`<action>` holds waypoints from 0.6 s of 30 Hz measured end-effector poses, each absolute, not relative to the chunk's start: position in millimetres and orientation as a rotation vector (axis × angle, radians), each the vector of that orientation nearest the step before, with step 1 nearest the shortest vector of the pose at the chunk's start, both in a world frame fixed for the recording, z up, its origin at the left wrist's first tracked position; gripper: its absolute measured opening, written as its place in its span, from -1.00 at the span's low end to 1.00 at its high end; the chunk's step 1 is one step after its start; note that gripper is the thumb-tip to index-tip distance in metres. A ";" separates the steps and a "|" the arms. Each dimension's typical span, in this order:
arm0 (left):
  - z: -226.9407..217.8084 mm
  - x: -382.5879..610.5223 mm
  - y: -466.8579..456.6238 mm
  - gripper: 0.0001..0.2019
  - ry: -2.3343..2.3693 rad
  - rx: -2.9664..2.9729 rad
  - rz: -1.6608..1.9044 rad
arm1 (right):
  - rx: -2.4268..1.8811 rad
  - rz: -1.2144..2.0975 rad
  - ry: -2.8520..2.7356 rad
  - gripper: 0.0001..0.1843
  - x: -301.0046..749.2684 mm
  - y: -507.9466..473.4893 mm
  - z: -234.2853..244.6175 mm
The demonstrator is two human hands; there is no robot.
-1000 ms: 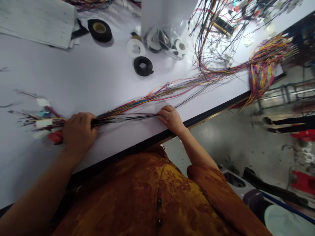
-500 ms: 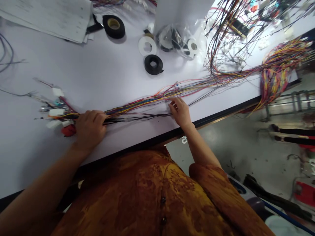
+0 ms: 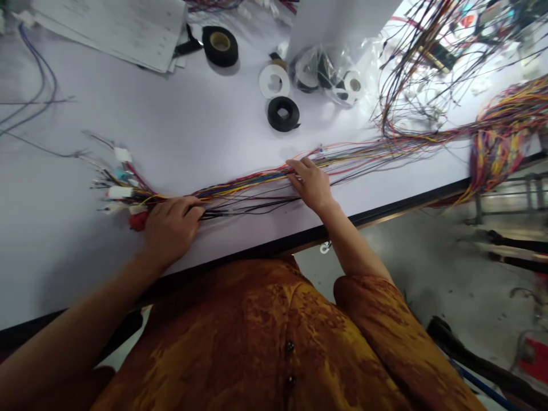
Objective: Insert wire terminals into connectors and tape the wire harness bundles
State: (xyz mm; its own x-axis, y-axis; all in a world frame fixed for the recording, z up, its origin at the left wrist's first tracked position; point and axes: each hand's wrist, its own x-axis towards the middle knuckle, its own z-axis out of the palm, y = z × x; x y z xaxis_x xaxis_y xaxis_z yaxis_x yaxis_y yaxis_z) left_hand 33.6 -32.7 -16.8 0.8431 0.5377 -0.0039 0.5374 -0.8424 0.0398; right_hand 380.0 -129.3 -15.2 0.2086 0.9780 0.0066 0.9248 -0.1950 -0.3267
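Left hand (image 3: 173, 228) is closed over a wire bundle (image 3: 244, 184), close to its connector end; the right hand (image 3: 311, 181) has its fingers loosely bent, tips touching the coloured wires farther along, though whether they grip cannot be told. Under both hands spreads the white table (image 3: 141, 108). Across it the bundle runs from beyond the left hand's outer side, beneath the right, to a thick multicoloured bunch (image 3: 499, 154) well to the right hand's right. Black wires (image 3: 212, 215) emerge beside the left thumb. Papers (image 3: 115, 28) lie well beyond the left hand; a clear plastic bag (image 3: 329, 68) of rolls lies beyond the right. Nearer the right hand is a black tape roll (image 3: 283, 123). Just left of the left hand sit a white connector (image 3: 120, 192) and a red connector (image 3: 137, 221).
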 end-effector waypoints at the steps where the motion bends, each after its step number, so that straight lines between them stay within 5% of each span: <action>1: -16.4 34.0 -34.7 -0.78 0.873 2.973 0.014 | -2.208 0.299 -1.830 -0.66 380.3 -123.9 -15.5; 18: -14.5 48.6 -45.3 -0.70 0.816 2.888 0.127 | -1.978 0.324 -1.826 -0.77 366.4 -84.7 -6.9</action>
